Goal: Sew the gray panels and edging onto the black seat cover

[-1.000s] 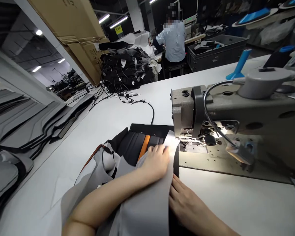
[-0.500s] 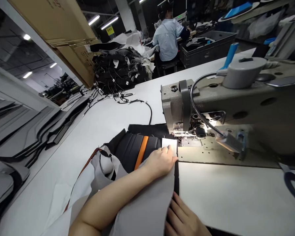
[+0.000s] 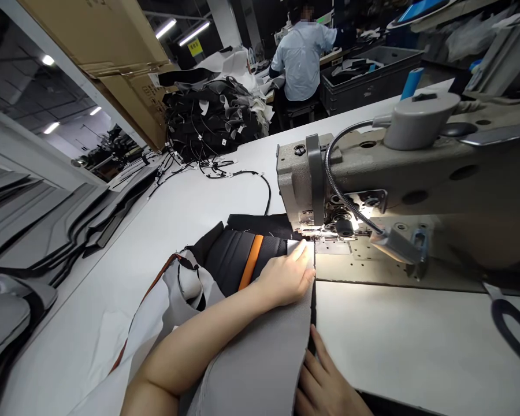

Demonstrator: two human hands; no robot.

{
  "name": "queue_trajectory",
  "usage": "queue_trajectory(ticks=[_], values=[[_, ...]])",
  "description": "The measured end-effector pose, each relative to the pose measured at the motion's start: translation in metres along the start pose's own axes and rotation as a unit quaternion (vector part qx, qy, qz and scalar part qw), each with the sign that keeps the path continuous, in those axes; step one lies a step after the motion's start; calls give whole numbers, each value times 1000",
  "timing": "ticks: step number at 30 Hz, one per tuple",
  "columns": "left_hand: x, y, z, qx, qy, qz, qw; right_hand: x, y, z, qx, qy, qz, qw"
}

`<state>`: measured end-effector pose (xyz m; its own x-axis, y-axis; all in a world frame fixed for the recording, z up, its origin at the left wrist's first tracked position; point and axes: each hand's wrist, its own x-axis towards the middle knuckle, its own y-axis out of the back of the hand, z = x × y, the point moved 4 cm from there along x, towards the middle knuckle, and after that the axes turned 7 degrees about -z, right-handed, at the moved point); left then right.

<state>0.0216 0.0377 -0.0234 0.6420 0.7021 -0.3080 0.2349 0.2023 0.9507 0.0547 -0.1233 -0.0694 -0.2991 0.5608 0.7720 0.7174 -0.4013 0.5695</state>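
The left hand (image 3: pixel 288 277) lies palm down and open on the grey panel (image 3: pixel 260 358), fingers stretched toward 1 o'clock and pressing the panel's far corner flat. The fingertips sit just short of the presser foot (image 3: pixel 307 230), which stands at 12 o'clock from them. The forearm crosses the panel from 7 o'clock.

The right hand (image 3: pixel 325 384) shows at the bottom edge of the view, at 5 o'clock from the left hand. Its fingers are straight and point to 11 o'clock, touching the panel's right edge where a dark layer shows beneath. It is open, with nothing gripped.

The panel runs from the bottom of the view up to the needle plate and lies over a black cover (image 3: pixel 231 260) with an orange stripe (image 3: pixel 250 263), which spreads out at 9 o'clock from the left hand. Loose grey folds bunch at 8 o'clock.

The sewing machine (image 3: pixel 416 173) fills the right half of the view, and its gooseneck lamp (image 3: pixel 394 245) lights the plate. Everything rests on a white worktop (image 3: pixel 416 346). Scissors (image 3: pixel 511 323) lie at 3 o'clock near the frame's edge.

Far off at 11 o'clock a heap of black covers (image 3: pixel 212 121) sits with a cable (image 3: pixel 266 193) trailing from it, beside cardboard boxes (image 3: pixel 112 40). At 12 o'clock a person in a light shirt (image 3: pixel 301 55) sits facing away next to a dark crate (image 3: pixel 368 81). Stacked grey sheets (image 3: pixel 47 214) lie at 9 o'clock.
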Motion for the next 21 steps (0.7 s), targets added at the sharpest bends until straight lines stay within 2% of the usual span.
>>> queue_trajectory(ticks=[7,13,17,21], values=[[3,-1,4,25,23,1,999,1,-1,4,8,6,8,1000],[9,3,5,27,27,-1,999,8,10,9,26,3,22,999],[12,5,7,42,7,30,999,10,17,15,29,3,1,1000],[6,1,12,97,19,80,992,9,20,18,20,-5,-6,1000]])
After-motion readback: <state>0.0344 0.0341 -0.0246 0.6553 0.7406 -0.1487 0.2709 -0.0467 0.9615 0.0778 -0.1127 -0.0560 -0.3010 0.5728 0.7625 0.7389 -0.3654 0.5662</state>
